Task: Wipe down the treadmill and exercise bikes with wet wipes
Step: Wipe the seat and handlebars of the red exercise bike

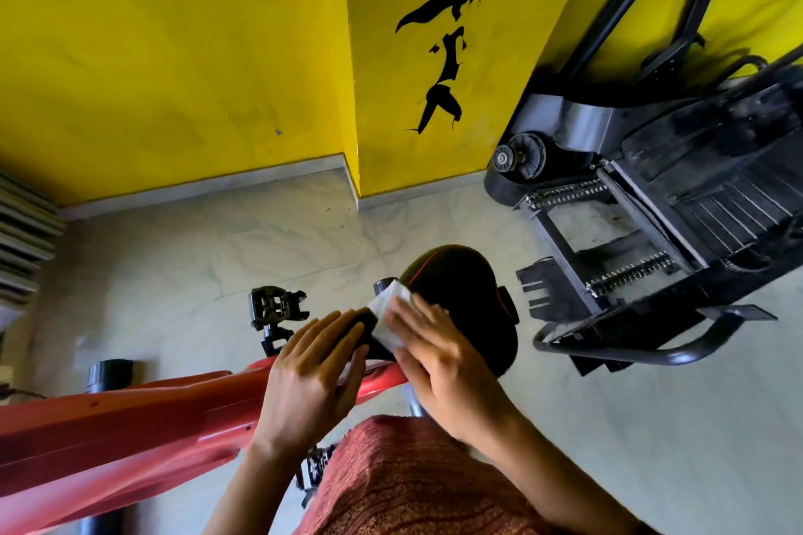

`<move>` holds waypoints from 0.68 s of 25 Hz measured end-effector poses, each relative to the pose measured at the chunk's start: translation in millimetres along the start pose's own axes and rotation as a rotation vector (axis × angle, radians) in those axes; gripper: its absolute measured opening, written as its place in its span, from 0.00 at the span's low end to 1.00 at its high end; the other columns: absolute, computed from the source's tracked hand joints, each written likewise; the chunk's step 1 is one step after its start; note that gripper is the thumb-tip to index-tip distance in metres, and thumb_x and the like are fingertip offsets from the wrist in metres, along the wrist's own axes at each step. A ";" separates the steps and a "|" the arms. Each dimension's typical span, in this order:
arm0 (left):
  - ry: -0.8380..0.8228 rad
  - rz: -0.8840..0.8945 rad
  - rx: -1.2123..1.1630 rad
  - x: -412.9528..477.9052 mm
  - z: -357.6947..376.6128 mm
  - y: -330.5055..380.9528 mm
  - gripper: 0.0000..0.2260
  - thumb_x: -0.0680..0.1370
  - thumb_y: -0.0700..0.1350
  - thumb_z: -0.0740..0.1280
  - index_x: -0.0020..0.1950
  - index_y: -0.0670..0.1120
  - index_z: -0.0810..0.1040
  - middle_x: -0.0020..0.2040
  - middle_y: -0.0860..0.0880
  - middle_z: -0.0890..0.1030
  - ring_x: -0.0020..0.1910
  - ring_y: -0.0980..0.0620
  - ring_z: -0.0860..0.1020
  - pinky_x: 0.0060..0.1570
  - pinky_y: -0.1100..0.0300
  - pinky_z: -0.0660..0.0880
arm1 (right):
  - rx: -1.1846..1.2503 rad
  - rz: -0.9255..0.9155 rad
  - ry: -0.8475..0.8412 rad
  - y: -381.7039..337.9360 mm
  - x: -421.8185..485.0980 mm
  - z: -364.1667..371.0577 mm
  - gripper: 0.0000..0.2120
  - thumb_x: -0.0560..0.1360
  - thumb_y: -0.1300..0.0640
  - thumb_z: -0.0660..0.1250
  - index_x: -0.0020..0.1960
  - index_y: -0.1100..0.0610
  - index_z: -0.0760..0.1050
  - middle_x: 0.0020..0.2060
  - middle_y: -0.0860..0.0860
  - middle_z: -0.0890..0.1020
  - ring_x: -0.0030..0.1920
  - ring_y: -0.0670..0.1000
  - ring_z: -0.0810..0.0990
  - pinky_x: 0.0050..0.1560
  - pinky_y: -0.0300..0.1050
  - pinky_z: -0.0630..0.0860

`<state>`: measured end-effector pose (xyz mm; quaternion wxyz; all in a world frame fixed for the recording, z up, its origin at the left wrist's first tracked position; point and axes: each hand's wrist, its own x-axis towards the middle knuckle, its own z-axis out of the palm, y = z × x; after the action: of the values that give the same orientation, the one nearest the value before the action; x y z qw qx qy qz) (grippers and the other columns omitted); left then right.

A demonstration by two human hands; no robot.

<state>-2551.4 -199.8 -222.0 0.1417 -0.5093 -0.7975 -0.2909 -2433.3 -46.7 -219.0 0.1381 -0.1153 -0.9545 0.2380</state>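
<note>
A red exercise bike frame (130,421) runs from the lower left to the middle, with its black saddle (469,274) at the centre. My right hand (439,365) lies flat on a white wet wipe (393,317) and presses it against the saddle's narrow front part. My left hand (310,378) rests with straight fingers on the saddle's nose beside the wipe. A black pedal (276,306) sticks out just left of the saddle.
A black stair-type machine (652,204) stands at the right, its curved base bar (630,354) near the saddle. Yellow walls (174,56) with a black painted figure (439,56) close off the back. The floor (217,248) is pale marble. A red patterned garment (413,478) fills the bottom.
</note>
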 end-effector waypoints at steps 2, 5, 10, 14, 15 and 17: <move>0.006 -0.011 0.002 -3.5 -3.6 -2.8 0.12 0.77 0.45 0.66 0.52 0.39 0.84 0.54 0.43 0.83 0.54 0.45 0.82 0.51 0.51 0.79 | -0.047 -0.060 0.034 5.9 -29.0 -11.9 0.18 0.81 0.54 0.58 0.69 0.58 0.71 0.70 0.51 0.70 0.73 0.51 0.65 0.72 0.49 0.65; 0.017 -0.010 0.023 -11.5 -7.0 -5.0 0.12 0.76 0.45 0.66 0.52 0.39 0.84 0.54 0.42 0.83 0.54 0.44 0.81 0.51 0.50 0.80 | -0.083 0.130 0.181 29.6 -27.5 -25.3 0.18 0.80 0.55 0.59 0.67 0.60 0.73 0.67 0.53 0.73 0.70 0.55 0.69 0.64 0.55 0.73; 0.044 -0.043 0.027 -20.4 -18.3 -14.6 0.13 0.77 0.45 0.64 0.51 0.39 0.84 0.54 0.43 0.83 0.52 0.45 0.82 0.50 0.54 0.78 | -0.049 0.087 0.096 -12.6 44.4 3.2 0.13 0.79 0.56 0.57 0.54 0.59 0.79 0.57 0.56 0.79 0.61 0.57 0.75 0.60 0.59 0.73; 0.059 -0.084 0.004 -31.9 -26.4 -27.2 0.13 0.76 0.45 0.64 0.51 0.39 0.84 0.53 0.43 0.83 0.48 0.45 0.83 0.46 0.56 0.78 | 0.066 -0.062 0.048 -33.5 14.5 11.4 0.16 0.80 0.55 0.58 0.62 0.60 0.77 0.63 0.53 0.78 0.67 0.53 0.72 0.70 0.48 0.66; 0.061 -0.093 -0.004 -34.3 -27.2 -30.6 0.12 0.76 0.45 0.64 0.51 0.39 0.84 0.53 0.43 0.83 0.48 0.45 0.83 0.45 0.56 0.78 | 0.038 -0.023 0.084 -24.5 10.1 9.2 0.18 0.80 0.54 0.57 0.64 0.59 0.76 0.65 0.53 0.76 0.68 0.52 0.71 0.71 0.48 0.64; 0.061 -0.091 -0.014 -38.6 -27.5 -35.8 0.12 0.76 0.45 0.64 0.51 0.39 0.84 0.53 0.44 0.83 0.48 0.45 0.83 0.46 0.56 0.78 | -0.058 0.089 0.128 -6.0 16.8 7.3 0.18 0.80 0.53 0.54 0.62 0.59 0.77 0.64 0.53 0.77 0.68 0.54 0.71 0.71 0.52 0.63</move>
<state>-2568.3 -255.8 -231.9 0.1487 -0.4644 -0.8131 -0.3180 -2452.3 -50.1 -218.8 0.1849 -0.1763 -0.9441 0.2084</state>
